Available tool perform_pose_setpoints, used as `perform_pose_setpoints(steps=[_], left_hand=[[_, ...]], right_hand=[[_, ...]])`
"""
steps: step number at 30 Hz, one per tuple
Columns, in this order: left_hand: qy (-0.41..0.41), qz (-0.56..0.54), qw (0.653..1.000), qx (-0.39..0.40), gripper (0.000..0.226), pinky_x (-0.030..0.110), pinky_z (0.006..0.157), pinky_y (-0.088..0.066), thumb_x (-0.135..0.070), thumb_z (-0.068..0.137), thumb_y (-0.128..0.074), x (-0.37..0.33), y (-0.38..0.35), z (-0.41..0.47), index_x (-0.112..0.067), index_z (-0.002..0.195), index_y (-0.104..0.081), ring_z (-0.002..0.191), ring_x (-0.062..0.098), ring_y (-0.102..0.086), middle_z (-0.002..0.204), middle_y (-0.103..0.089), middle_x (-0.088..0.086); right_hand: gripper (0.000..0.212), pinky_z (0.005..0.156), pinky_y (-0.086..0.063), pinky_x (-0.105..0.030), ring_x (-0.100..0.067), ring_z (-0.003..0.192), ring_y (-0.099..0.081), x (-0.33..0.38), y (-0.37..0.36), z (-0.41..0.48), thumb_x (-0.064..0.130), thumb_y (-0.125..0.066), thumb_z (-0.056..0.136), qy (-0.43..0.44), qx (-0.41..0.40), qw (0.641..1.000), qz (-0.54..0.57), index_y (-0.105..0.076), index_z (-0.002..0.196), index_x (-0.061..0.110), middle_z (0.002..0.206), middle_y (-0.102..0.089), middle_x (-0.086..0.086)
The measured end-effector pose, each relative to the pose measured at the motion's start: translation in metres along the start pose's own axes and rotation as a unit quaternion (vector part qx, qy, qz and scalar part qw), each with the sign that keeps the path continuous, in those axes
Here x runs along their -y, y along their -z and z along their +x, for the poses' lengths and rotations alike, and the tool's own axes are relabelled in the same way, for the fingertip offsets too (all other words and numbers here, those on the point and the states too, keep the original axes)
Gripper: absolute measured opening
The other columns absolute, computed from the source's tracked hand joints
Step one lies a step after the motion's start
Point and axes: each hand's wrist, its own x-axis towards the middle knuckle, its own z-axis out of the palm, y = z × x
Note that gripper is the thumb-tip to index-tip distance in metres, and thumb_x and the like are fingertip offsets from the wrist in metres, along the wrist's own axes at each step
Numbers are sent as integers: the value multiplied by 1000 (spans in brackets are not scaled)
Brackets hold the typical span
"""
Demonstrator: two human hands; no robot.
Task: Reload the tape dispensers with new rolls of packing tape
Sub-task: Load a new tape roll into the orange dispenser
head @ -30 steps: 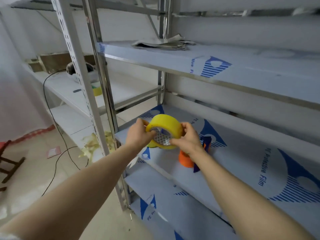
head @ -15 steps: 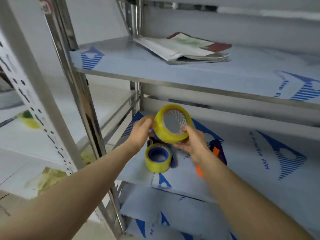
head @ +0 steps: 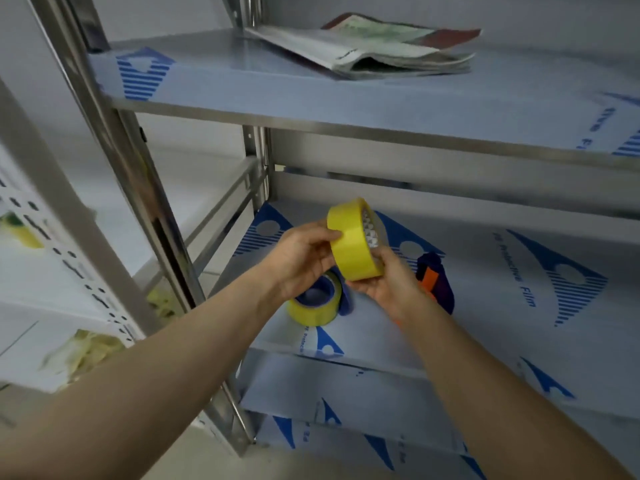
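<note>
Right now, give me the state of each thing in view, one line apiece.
Held roll, tilted, clear of the shelf.
Left hand, grips held roll's band.
Right hand, grips held roll from below.
Second roll, lying on middle shelf.
Dispenser, lying on middle shelf, partly hidden.
Newspaper, folded, on upper shelf.

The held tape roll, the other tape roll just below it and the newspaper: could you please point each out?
held tape roll [head: 353, 249]: head view, on its yellow outer band.
other tape roll [head: 309, 311]: head view, on its yellow side wall.
newspaper [head: 374, 50]: head view, on its top page.
</note>
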Motion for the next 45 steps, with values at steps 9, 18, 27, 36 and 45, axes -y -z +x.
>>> perform_pose_setpoints(steps=[9, 18, 27, 36, 45], left_hand=[[9, 114, 993, -34, 33, 49, 95, -45, -7, 82, -53, 6, -7, 7, 3, 113, -60, 102, 36, -58, 111, -60, 26], [30, 149, 982, -113, 18, 46, 86, -51, -12, 85, -59, 1, -2, 7, 1, 96, -61, 87, 30, -60, 95, -62, 20], [71, 30, 996, -34, 16, 32, 62, -51, -12, 86, -46, -31, 2, 15, -3, 95, -55, 71, 21, -53, 84, -52, 13], [-16, 190, 981, -24, 14, 34, 73, -42, 2, 79, -49, -28, 9, 7, -4, 90, -54, 82, 25, -45, 89, -46, 15], [22, 60, 992, -105, 9, 33, 62, -52, -6, 88, -52, -37, 19, 6, -2, 80, -55, 66, 23, -58, 75, -57, 13]], right_hand=[[29, 91, -53, -40, -24, 104, -64, 0, 2, -19, 24, -59, 89, 167, -3, 974, -156, -60, 116, 15, 112, -68, -8], [24, 94, -51, -38, -25, 105, -64, -11, -12, -31, 18, -57, 90, 151, 31, 976, -152, -62, 112, 10, 119, -65, -17], [45, 81, -56, -25, -9, 93, -66, -2, -34, -38, 4, -59, 87, 234, 46, 948, -210, -47, 130, 10, 108, -65, -1], [19, 77, -56, -36, -26, 85, -66, -4, -53, -24, 22, -52, 94, 220, -75, 969, -85, -67, 95, 10, 94, -70, -14], [49, 85, -56, -26, -15, 93, -66, -16, -54, -26, -3, -65, 79, 262, -5, 955, -137, -53, 126, 1, 117, -64, -18]])
